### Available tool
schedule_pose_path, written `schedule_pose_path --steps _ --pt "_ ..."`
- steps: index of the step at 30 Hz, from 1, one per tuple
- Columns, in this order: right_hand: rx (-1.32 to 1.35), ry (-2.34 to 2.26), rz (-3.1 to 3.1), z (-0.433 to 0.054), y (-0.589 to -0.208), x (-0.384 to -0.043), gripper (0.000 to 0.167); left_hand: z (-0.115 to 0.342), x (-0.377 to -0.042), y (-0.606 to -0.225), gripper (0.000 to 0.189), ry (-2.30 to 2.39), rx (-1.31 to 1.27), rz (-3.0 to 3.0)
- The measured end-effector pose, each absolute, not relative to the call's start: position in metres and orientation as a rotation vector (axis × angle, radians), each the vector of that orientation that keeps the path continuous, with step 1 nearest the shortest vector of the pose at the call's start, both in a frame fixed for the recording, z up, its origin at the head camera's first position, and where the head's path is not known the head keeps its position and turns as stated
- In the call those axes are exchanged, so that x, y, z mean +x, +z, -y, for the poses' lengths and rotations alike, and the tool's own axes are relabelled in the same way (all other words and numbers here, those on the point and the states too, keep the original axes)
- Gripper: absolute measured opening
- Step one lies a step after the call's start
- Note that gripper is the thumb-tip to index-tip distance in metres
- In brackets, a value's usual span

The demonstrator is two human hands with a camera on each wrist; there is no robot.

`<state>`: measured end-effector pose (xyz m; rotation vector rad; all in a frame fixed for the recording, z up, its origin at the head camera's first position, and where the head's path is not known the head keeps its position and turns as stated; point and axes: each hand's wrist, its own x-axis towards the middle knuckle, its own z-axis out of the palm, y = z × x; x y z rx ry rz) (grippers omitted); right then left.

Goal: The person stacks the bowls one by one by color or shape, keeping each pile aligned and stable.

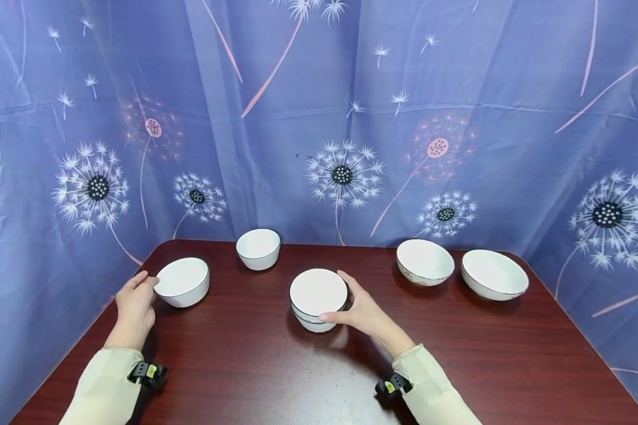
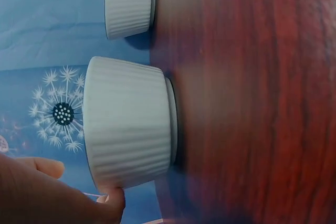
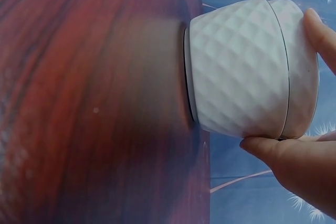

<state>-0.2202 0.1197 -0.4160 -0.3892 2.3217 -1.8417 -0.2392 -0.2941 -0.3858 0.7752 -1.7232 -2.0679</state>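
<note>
At the table's left side, my left hand touches the near-left side of a white ribbed bowl. In the left wrist view one digit rests against that bowl's wall below the rim, while another finger is held apart above the rim. In the middle, my right hand grips a stack of white bowls, thumb on the near side and fingers on the far right. The lower bowl has a diamond-patterned wall; the upper bowl sits nested in it. The stack stands upright on the table.
A smaller white ribbed bowl stands at the back left. Two wider white bowls stand at the back right, one patterned bowl beside another bowl. A blue dandelion-print curtain hangs behind the dark red wooden table.
</note>
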Motion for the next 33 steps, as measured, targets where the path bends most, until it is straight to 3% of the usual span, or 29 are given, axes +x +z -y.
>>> schedule_pose_path --steps 15,27,33 --pt "-0.382 -1.827 -2.33 -0.12 -0.417 -0.219 0.104 0.301 -0.237 -0.396 0.068 -2.223 0.747 1.871" --pt "-0.372 -1.857 -2.312 -0.122 -0.42 -0.222 0.108 0.303 -0.232 -0.399 0.027 -2.402 0.706 1.865" --pt "-0.405 -1.871 -2.275 -0.122 -0.421 -0.221 0.106 0.303 -0.228 -0.4 0.022 -2.41 0.712 1.831"
